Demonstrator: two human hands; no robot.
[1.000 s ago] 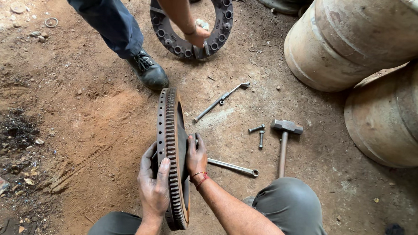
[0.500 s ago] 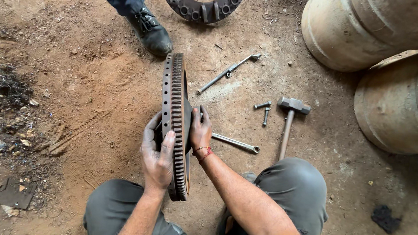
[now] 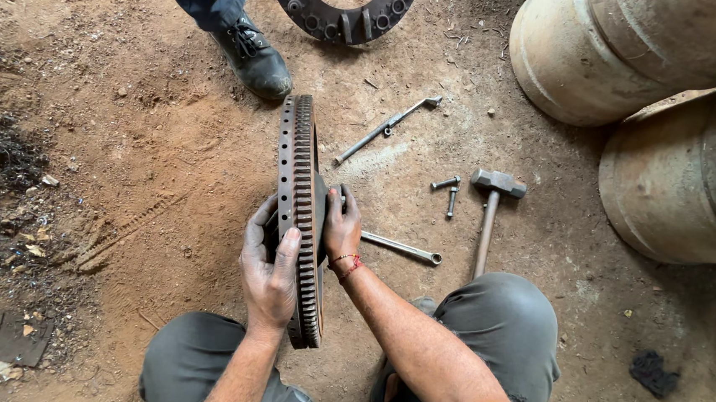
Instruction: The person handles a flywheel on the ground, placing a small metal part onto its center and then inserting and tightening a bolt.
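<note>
On the dirt floor [image 3: 125, 168], a rusty toothed flywheel [image 3: 300, 214] is being held upright on its edge, clamped between both hands: the left hand [image 3: 269, 266] is being pressed on its left face, the right hand [image 3: 342, 229] on its right. Just beside it, a wrench [image 3: 401, 248] and a hammer [image 3: 490, 210] are lying near a barrel [image 3: 620, 51].

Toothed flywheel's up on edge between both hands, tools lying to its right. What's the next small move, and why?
Probably tip the flywheel gently leftward and lay it flat. It stands on edge on loose dirt, steadied only by the left hand and right hand; the bare ground is on its left, while the wrench and hammer lie right.
</note>
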